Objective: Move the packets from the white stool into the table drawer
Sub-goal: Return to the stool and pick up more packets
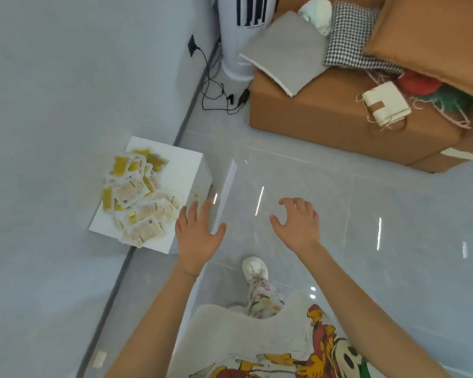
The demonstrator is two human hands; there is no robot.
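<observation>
Your yellow-and-white flat packets [137, 197] lie heaped lengthwise along the white box stool [183, 170], pointing every way; your left hand [198, 233] and right hand [298, 222] hover, fingers loose, empty

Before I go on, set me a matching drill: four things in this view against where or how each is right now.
Things:
1. packets
2. left hand
3. right hand
4. grey cushion

Places or states:
A. fingers loosely curled, empty, over the floor
B. piled on the white stool
C. lying on the brown sofa
D. fingers straight, empty, by the stool's edge

Pairs: 1-B, 2-D, 3-A, 4-C
</observation>
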